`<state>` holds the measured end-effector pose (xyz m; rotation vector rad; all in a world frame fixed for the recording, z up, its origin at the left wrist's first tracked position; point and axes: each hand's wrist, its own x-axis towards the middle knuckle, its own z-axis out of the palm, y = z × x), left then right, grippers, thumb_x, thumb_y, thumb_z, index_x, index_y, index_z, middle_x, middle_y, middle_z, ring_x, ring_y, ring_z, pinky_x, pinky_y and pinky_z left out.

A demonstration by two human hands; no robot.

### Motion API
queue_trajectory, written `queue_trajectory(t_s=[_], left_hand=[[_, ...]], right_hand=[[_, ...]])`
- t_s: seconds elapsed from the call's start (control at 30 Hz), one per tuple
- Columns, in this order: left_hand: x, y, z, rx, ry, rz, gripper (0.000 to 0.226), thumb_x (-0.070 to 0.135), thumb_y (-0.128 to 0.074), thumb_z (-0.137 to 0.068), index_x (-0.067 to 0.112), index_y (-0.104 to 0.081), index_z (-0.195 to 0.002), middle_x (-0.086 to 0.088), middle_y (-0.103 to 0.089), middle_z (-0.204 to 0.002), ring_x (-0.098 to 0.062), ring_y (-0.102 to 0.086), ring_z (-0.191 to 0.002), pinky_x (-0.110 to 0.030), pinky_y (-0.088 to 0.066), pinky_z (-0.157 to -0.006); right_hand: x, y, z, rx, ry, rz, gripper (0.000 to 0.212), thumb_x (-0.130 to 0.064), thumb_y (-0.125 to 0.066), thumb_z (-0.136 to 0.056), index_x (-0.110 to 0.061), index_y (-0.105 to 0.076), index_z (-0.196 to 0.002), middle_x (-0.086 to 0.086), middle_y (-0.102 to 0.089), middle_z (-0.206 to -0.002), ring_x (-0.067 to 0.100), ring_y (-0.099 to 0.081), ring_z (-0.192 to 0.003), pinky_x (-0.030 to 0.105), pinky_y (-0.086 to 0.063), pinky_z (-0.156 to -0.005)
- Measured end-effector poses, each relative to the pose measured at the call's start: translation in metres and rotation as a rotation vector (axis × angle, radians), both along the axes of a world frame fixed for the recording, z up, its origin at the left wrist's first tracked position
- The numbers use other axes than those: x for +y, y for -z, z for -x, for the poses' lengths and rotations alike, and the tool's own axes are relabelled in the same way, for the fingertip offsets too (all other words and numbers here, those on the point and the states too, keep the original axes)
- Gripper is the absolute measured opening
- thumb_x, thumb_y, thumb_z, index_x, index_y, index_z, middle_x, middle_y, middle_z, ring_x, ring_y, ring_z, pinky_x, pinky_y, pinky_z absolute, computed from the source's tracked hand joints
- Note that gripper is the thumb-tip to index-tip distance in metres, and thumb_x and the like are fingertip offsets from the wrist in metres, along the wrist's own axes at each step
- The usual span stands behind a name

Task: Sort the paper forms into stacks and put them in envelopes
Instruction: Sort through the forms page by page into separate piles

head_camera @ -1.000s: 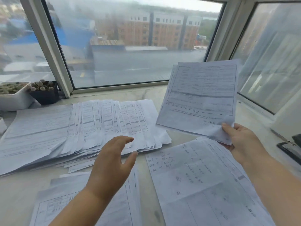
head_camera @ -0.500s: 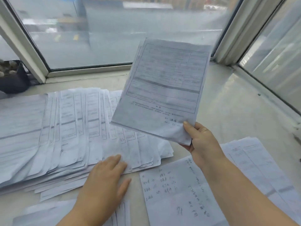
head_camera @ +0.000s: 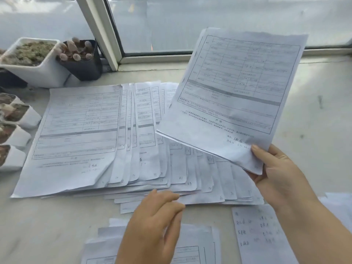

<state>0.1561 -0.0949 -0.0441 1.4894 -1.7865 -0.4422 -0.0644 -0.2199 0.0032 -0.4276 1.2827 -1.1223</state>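
Right hand (head_camera: pixel 282 180) pinches forms (head_camera: pixel 234 96) above fanned stack (head_camera: pixel 114 140), left hand (head_camera: pixel 152 225) nr edge.

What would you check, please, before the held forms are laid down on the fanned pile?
1. Right hand grips the held forms at their lower right corner: ok.
2. Held forms are lifted clear of the fanned pile: ok.
3. Left hand holds nothing, fingertips at the pile's near edge: ok.
4. Numbered corners of the pile are readable: cannot tell, blurred.
5. Plant pots stand apart from the pile: ok.
6. An envelope is within sight: not ok, none shows.
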Motion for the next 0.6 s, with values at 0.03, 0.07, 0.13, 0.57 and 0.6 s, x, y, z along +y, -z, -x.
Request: queue_trajectory(t_s=[0.03,0.07,0.13,0.57,0.6], left_hand=[[-0.005,-0.002,-0.004,0.007,-0.039,-0.001,0.014,0.025,-0.054,-0.088,0.024,-0.066,-0.094,0.011,-0.061,-0.108,-0.004,-0.056,-0.108,-0.025,-0.035,-0.108],[-0.011,-0.004,-0.007,-0.001,-0.071,-0.005,0.015,0.025,-0.054,-0.087,0.022,-0.068,-0.094,0.011,-0.06,-0.11,-0.005,-0.054,-0.112,-0.026,-0.033,-0.11],[-0.024,-0.006,-0.009,-0.046,-0.128,-0.041,0.02,0.029,-0.054,-0.087,0.02,-0.068,-0.098,0.009,-0.055,-0.117,-0.011,-0.05,-0.119,-0.033,-0.029,-0.112],[-0.05,0.011,-0.026,-0.194,-0.187,-0.317,0.042,0.021,-0.072,-0.071,0.019,-0.061,-0.111,0.003,-0.06,-0.118,-0.018,-0.057,-0.106,-0.017,-0.038,-0.092],[-0.05,0.01,-0.03,-0.167,-0.181,-0.317,0.037,0.02,-0.074,-0.071,0.021,-0.063,-0.107,0.008,-0.061,-0.116,-0.012,-0.057,-0.103,-0.01,-0.035,-0.086]], right_hand=[[-0.001,0.001,-0.005,-0.014,-0.009,-0.01,0.032,-0.002,-0.05,-0.094,-0.018,-0.076,-0.087,0.0,-0.076,-0.096,0.013,-0.073,-0.086,0.026,-0.06,-0.065],[-0.001,0.002,-0.01,-0.036,-0.021,-0.019,0.036,-0.001,-0.049,-0.094,-0.019,-0.079,-0.082,0.0,-0.076,-0.096,0.013,-0.073,-0.086,0.026,-0.06,-0.065],[-0.002,0.002,-0.021,-0.1,-0.043,-0.046,0.037,0.0,-0.048,-0.094,-0.017,-0.079,-0.085,0.001,-0.076,-0.097,0.013,-0.073,-0.085,0.028,-0.061,-0.068],[-0.005,0.012,-0.099,-0.342,-0.137,-0.294,0.02,-0.001,-0.052,-0.094,-0.016,-0.065,-0.093,-0.002,-0.075,-0.078,0.015,-0.072,-0.065,0.064,-0.044,-0.096],[-0.006,0.01,-0.099,-0.342,-0.138,-0.293,0.02,-0.001,-0.052,-0.094,-0.016,-0.065,-0.091,-0.002,-0.074,-0.074,0.014,-0.071,-0.063,0.064,-0.044,-0.096]])
